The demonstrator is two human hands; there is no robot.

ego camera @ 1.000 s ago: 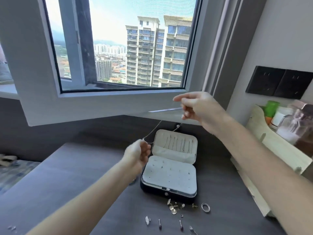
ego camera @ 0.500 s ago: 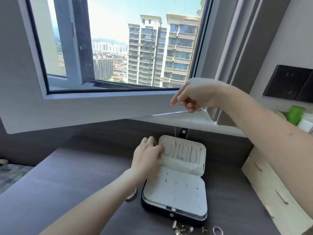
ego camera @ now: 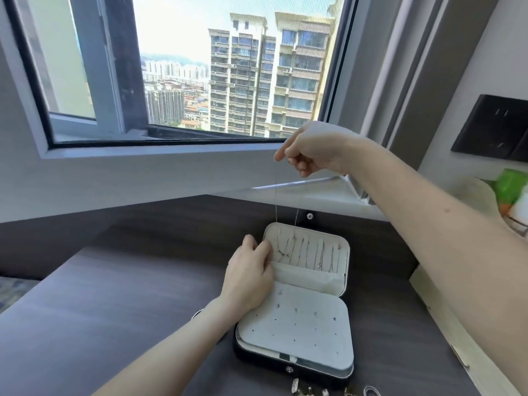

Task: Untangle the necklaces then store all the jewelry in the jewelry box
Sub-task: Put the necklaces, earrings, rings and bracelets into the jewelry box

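Observation:
The black jewelry box [ego camera: 297,362] lies open on the dark table, its pale lid propped up with several thin chains hanging inside. My right hand [ego camera: 317,148] is raised above the lid and pinches a fine silver necklace [ego camera: 276,201], which hangs down as two strands into the lid. My left hand [ego camera: 250,268] rests at the lid's left edge, fingers curled against the pocket where the strands end; whether it pinches the chain is hidden. A few small studs sit in the white earring pad [ego camera: 297,330].
Loose earrings and a ring [ego camera: 370,391] lie at the table's front edge below the box. A wooden organiser [ego camera: 445,318] with a green-capped bottle [ego camera: 511,185] stands at the right. An open window sash [ego camera: 183,172] juts over the table's back.
My right hand has dropped and now holds the necklace hanging vertically over the lid. My left hand moved from mid-air to the lid's left edge. The view has shifted closer.

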